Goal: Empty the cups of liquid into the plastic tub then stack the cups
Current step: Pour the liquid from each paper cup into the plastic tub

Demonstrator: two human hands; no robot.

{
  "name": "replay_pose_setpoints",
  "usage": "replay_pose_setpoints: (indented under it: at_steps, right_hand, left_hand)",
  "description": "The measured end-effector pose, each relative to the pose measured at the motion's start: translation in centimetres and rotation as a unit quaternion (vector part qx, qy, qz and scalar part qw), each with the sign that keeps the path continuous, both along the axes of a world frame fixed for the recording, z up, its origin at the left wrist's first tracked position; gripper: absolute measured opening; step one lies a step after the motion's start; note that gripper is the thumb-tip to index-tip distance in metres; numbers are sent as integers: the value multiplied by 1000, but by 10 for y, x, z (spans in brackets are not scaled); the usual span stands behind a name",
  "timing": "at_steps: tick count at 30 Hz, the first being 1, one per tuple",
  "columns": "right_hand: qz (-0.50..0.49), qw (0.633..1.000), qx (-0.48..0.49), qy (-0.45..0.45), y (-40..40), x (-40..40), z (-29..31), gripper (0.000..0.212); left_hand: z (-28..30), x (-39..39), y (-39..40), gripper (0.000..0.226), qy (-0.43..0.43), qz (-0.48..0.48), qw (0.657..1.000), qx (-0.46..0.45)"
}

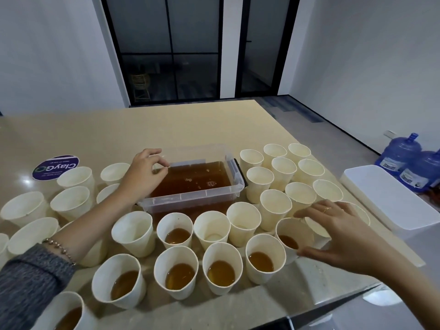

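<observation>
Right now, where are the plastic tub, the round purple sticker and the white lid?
plastic tub (pixel 190 194): head view, on its clear near rim.
round purple sticker (pixel 56 167): head view, on its middle, left on the table.
white lid (pixel 390 201): head view, on its flat top.

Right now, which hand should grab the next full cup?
Right. The right hand is open, fingers spread beside a paper cup with brown liquid. The left hand pinches the plastic tub rim, probably steadying it.
</observation>
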State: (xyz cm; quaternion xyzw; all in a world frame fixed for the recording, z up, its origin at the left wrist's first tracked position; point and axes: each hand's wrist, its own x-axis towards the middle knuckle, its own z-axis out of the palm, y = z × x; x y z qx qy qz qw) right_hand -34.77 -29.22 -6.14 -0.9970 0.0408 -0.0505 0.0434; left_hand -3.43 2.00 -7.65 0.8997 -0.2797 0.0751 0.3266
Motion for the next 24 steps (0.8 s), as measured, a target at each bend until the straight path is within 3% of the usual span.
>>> replay_pose_setpoints:
  at_steps: [3,9,19,24]
  right_hand:
    - [-11,999,-36,9,0,1,-14,78]
    - [13,996,-79,-30,6,12,-24,86]
    - [43,997,-36,-56,8,3,-20,68]
    - [37,993,56,-94,0,-11,1,60]
  left_hand:
    - [0,0,0,11,-2,1,1000,0]
    - [1,-2,-1,10,1,2,1000,-1]
    - [2,-2,0,11,2,1,1000,5]
    - [1,-2,-1,11,2,0,1000,4]
